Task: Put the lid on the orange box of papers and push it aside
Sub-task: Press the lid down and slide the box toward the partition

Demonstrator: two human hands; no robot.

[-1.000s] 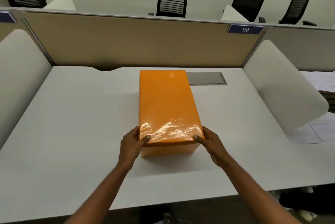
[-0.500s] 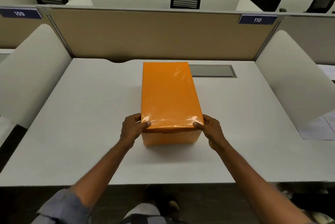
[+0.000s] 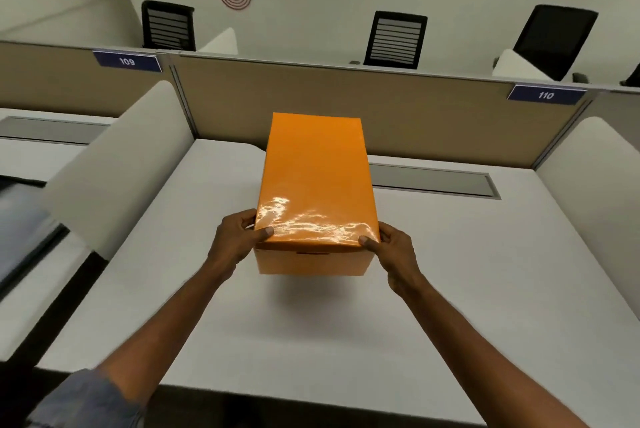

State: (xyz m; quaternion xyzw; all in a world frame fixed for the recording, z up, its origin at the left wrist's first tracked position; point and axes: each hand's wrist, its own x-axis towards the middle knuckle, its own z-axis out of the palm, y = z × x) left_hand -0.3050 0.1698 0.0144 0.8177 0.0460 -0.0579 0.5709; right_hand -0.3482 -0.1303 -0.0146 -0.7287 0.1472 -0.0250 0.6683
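The orange box (image 3: 311, 261) stands lengthwise on the white desk (image 3: 450, 289), its far end close to the tan partition. Its glossy orange lid (image 3: 315, 178) sits on top and covers it, so the papers inside are hidden. My left hand (image 3: 237, 240) grips the near left corner of the lid, thumb on top. At the near right corner, my right hand (image 3: 394, 247) holds the lid the same way. Both arms are stretched out in front of me.
A tan partition (image 3: 433, 116) closes the back of the desk. Curved white side dividers stand at the left (image 3: 114, 164) and at the right (image 3: 602, 178). A grey cable hatch (image 3: 433, 181) lies flush in the desk right of the box. Black chairs stand beyond the partition.
The box has slid away from me toward the partition, with both hands staying on its near corners. My head has tilted up, bringing the wall and the left-hand desk into view.
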